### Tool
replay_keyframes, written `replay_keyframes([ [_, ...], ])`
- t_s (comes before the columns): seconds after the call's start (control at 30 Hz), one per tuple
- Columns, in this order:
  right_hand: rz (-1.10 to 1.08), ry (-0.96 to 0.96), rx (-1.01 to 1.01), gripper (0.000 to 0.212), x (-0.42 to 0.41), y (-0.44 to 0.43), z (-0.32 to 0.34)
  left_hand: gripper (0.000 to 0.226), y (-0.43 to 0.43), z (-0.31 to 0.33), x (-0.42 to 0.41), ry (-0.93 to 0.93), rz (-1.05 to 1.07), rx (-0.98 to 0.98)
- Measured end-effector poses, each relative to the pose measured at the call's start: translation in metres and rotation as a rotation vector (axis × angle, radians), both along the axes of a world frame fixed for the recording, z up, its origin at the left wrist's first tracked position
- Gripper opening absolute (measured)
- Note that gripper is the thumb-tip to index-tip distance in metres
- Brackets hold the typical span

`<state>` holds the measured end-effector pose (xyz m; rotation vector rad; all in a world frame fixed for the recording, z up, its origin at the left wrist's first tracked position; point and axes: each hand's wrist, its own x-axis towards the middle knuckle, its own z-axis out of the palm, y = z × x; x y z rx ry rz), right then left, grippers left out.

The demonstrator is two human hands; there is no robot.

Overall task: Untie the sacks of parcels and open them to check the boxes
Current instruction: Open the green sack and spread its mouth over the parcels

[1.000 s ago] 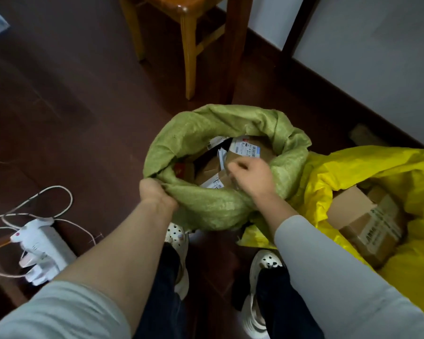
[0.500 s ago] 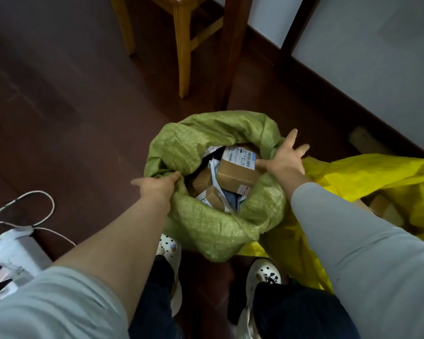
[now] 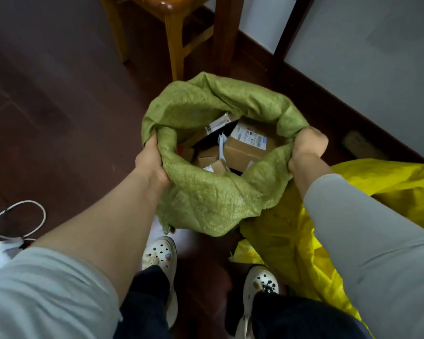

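A green woven sack (image 3: 206,199) stands open on the dark wood floor in front of my feet. Its mouth is rolled down and spread wide. Inside lie several cardboard parcels; the largest brown box (image 3: 245,150) carries a white shipping label. My left hand (image 3: 149,160) grips the sack's left rim, fingers tucked inside the fabric. My right hand (image 3: 306,148) grips the right rim, fingers curled over the fold. A yellow sack (image 3: 389,184) lies to the right, partly under my right arm.
A wooden chair (image 3: 174,45) and a dark table leg (image 3: 227,33) stand just behind the green sack. A wall with dark skirting (image 3: 340,94) runs along the right. A white power strip with cables (image 3: 0,250) lies at the left edge.
My right hand came out of the sack, moved to the right rim and took hold of it. Both hands have pulled the mouth wider, showing more boxes.
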<state>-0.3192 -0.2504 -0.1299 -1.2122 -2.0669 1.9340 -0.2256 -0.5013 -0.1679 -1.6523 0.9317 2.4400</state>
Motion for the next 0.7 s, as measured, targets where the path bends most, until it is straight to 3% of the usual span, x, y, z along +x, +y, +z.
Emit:
replay_keyframes([
  [0.1,0.135,-0.067,0.149,0.029,-0.001,0.005,-0.002,0.069,0.0,0.001,0.004,0.005,-0.055,-0.044],
  [0.27,0.499,-0.297,0.468,0.051,0.019,0.011,-0.026,0.054,0.014,-0.008,0.019,-0.311,-0.177,-0.6],
  [0.33,0.653,-0.33,0.765,0.071,0.028,0.005,-0.018,0.067,0.025,0.0,0.023,-0.455,-0.443,-1.017],
  [0.4,0.827,-0.201,1.049,0.089,0.04,-0.005,-0.008,0.071,0.036,0.009,0.03,-0.305,-0.637,-1.477],
  [0.47,1.076,-0.127,1.159,0.102,0.052,-0.015,-0.002,0.066,0.054,0.021,0.041,0.137,-0.896,-1.718],
  [0.53,1.3,-0.239,1.071,0.114,0.062,-0.02,0.001,0.082,0.067,0.029,0.05,0.445,-1.356,-1.661],
  [0.57,1.394,-0.343,1.036,0.12,0.066,-0.02,0.0,0.091,0.07,0.029,0.053,0.47,-1.605,-1.585],
  [0.63,1.505,-0.526,1.089,0.128,0.075,-0.014,-0.003,0.087,0.068,0.025,0.058,0.347,-1.956,-1.534],
  [0.7,1.471,-0.661,1.213,0.123,0.079,-0.003,-0.006,0.065,0.059,0.022,0.059,0.158,-2.127,-1.499],
])
